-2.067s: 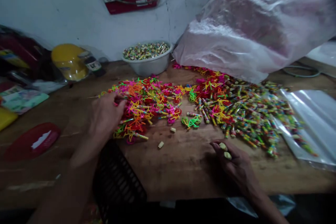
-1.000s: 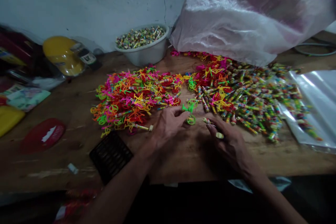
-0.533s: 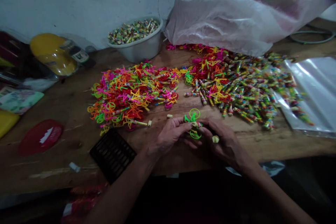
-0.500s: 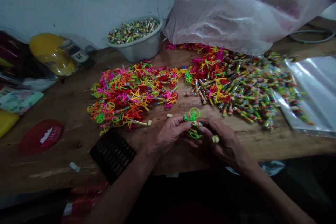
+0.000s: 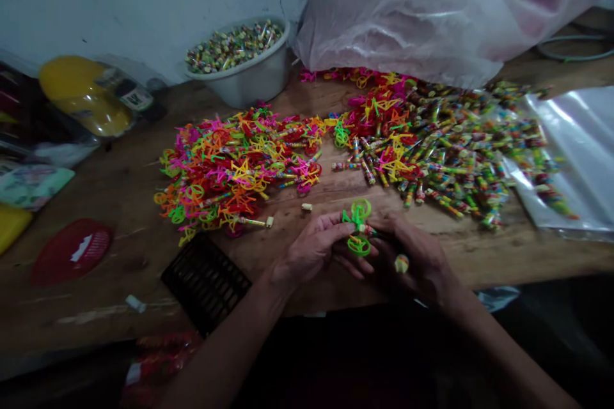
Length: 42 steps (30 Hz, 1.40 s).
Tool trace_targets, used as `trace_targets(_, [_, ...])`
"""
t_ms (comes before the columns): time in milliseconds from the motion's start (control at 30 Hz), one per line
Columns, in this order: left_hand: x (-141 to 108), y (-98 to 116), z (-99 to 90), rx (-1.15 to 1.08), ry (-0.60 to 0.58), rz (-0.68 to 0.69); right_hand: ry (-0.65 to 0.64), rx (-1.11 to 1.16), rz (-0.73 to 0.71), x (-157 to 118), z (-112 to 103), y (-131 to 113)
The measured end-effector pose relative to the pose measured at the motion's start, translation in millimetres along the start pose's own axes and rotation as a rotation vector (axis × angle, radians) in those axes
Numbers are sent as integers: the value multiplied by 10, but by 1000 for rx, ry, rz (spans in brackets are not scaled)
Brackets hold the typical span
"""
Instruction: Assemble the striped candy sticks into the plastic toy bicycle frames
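Note:
My left hand (image 5: 319, 246) pinches a green plastic piece with round wheel-like ends (image 5: 359, 246) above the table's front part. Close on its right, my right hand (image 5: 417, 252) is closed on a small candy tube (image 5: 368, 230), whose end touches or nearly touches the green piece. A second tube (image 5: 401, 263) sticks out from the lower fingers of my right hand. Behind my hands lie a heap of colourful plastic pieces (image 5: 240, 166) on the left and a pile of wrapped candy tubes (image 5: 460, 153) on the right. One pale small piece (image 5: 306, 207) rests near my left hand.
A grey basin (image 5: 254, 80) full of small tubes stands by the wall. A large plastic bag (image 5: 398, 19) is behind the piles, clear bags (image 5: 585, 160) at the right. A black slotted tray (image 5: 206, 281), a red lid-like object (image 5: 71, 250) and a yellow container (image 5: 86, 96) are at left.
The tube in my right hand has shifted slightly right, showing more of the green piece. My left hand's lower fingers have spread a little. The whole view has shifted slightly.

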<state>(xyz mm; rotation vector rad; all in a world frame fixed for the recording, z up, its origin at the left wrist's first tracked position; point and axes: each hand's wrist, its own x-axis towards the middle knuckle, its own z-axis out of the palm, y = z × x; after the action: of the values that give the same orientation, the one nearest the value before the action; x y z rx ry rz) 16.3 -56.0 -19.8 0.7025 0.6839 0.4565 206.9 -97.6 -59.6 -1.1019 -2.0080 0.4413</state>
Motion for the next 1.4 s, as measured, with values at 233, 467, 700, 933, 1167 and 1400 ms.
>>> trace_targets(233, [-7, -25, 36, 71, 90, -41, -157, 67, -33, 38, -102, -6])
trace_targets(467, [40, -78, 174, 188, 239, -7, -160, 30, -38, 115, -168, -78])
trace_targets(700, [-441, 936, -439, 791, 893, 397, 114, 2, 176, 131, 13, 75])
trace_targets(933, [-735, 1583, -758, 1715, 1648, 652, 250, -75, 114, -26, 185, 211])
trace_targets(1167, [600, 1281, -188, 1567, 1044, 408, 151, -168, 100, -133, 282, 297])
trace_targets(1400, [1362, 1425, -392, 1297, 956, 230, 140, -159, 121, -75, 204, 137])
